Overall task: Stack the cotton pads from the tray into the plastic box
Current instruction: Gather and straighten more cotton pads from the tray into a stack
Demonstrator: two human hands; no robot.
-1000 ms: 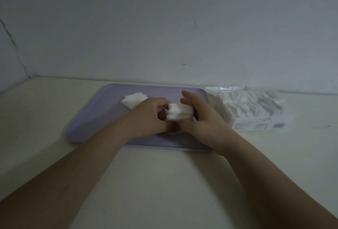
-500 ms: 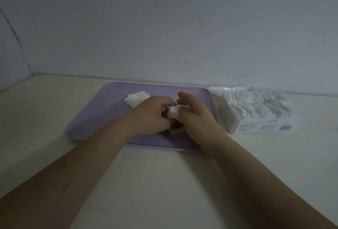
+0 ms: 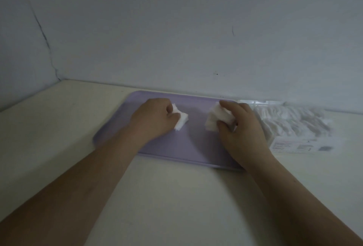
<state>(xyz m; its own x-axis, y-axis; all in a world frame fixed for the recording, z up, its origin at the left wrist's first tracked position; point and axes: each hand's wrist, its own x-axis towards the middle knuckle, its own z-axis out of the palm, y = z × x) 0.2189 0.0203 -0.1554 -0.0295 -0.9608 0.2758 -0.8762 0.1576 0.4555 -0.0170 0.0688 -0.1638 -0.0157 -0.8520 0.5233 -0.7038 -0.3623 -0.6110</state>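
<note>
Fingers (image 3: 228, 105) of the right hand (image 3: 242, 133) curl over a thick stack of pads (image 3: 215, 119), with the thumb pressing the near side. It is a firm pinch, and the stack is tilted and fanned slightly at its edges. Fingers (image 3: 170, 109) of the left hand (image 3: 155, 120) are curled too, gripping a small bunch of pads (image 3: 181, 121) that sticks out to the right from under the fingertips. I cannot tell whether either bundle touches the tray floor.

Head view, materials:
- The pads are white, soft and square-cut with fuzzy edges.
- The tray (image 3: 186, 147) is lilac, smooth and matt, a rectangle with rounded corners and a low raised rim.
- The plastic box (image 3: 300, 145) is clear and thin-walled, with a printed label on the near side. It stands just beside the tray's right edge.
- The pads in the box (image 3: 290, 117) lie in loose overlapping rows, blurred in this frame.

Edges and room:
- The two hands are apart, with bare tray floor between them and in front of them.
- The tray's far rim lies close to the wall (image 3: 176, 29), which carries a dark crack (image 3: 43, 36) at left.
- The pale table (image 3: 176, 202) lies open on the near side, crossed by both forearms.
</note>
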